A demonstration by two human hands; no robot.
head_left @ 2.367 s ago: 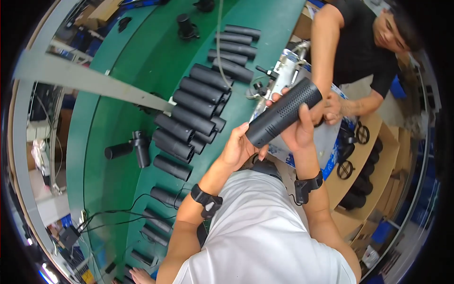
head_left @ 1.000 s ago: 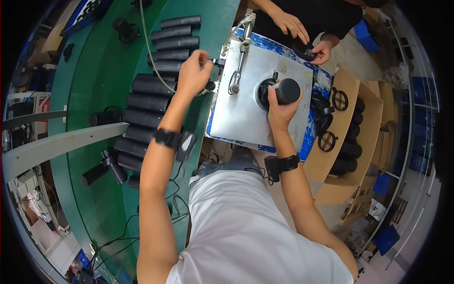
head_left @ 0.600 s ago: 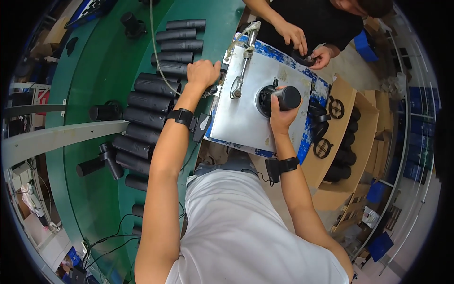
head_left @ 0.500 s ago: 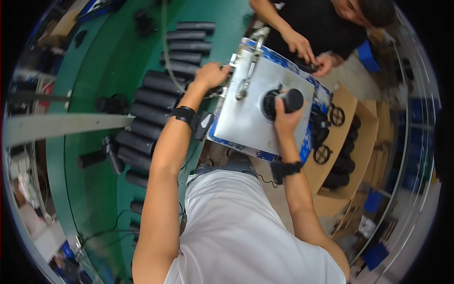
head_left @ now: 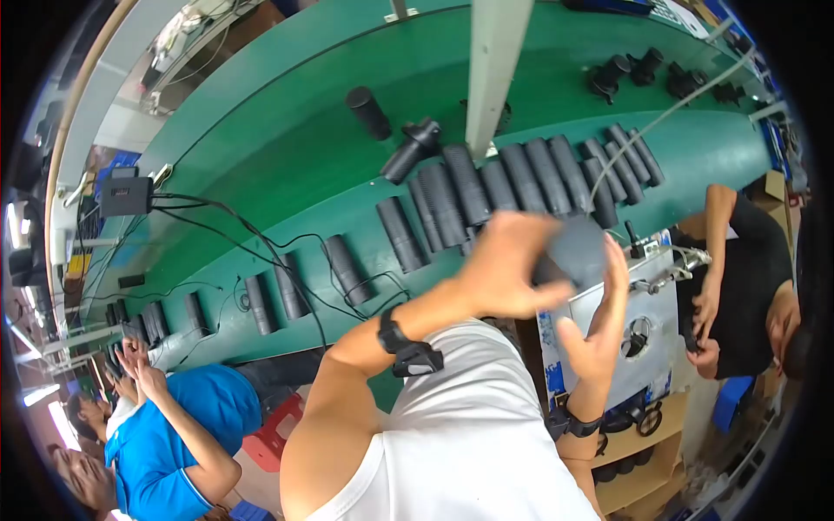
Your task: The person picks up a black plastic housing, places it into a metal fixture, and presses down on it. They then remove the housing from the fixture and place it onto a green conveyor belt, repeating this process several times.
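My left hand [head_left: 508, 269], blurred by motion, has its fingers and thumb around a black cylinder [head_left: 575, 252], whose round, flat end shows. Facing it from the other side is my right hand [head_left: 596, 339], with fingers stretched upward and thumb apart; its fingertips are close to the cylinder, and I cannot tell whether they touch. Below and to the right lies a metal plate [head_left: 647, 373] with a round hole and toggle clamps [head_left: 665, 282] at its far side. Behind my left hand, several ribbed black tubes [head_left: 465, 184] stand in a row on the green bench [head_left: 287, 204].
A cardboard box [head_left: 634, 495] with black parts and a black spoked ring [head_left: 649, 418] sits beside the plate. Cables [head_left: 252, 227] cross the bench at left. A metal post [head_left: 497, 69] rises from it. A person in black works at right, another in blue at left.
The view has swung left. The black cylinder has come off the metal plate and is held up above the bench edge. My left hand has moved from the clamp to the cylinder; my right has opened.
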